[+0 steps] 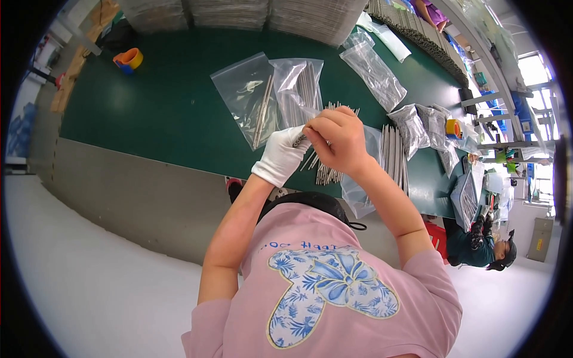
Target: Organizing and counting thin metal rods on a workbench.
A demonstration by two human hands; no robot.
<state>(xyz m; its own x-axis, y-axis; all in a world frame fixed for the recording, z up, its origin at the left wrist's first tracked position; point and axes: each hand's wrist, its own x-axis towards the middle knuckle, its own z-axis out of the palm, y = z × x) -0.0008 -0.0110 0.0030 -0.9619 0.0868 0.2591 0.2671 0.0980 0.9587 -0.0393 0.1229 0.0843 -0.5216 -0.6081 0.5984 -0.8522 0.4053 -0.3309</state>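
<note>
My left hand (283,152), in a white glove, is closed around a bundle of thin metal rods (300,141), whose ends show at the fingers. Right beside it, my bare right hand (339,140) is closed in a pinch at these rod ends; what the fingertips hold is hidden. Just beyond the hands lies a clear plastic bag (298,74) with several rods inside. To its left, another clear bag (239,83) has a few rods (262,113) on it or in it. A pile of loose rods (327,174) lies under my right hand.
More rods (393,149) lie right of my hands by a clear bag (358,203). Filled bags (410,128) and a tape roll (453,128) sit farther right. Wrapped stacks (227,13) line the green table's (167,107) far edge. An orange tape dispenser (128,59) stands left. A co-worker (477,247) is at right.
</note>
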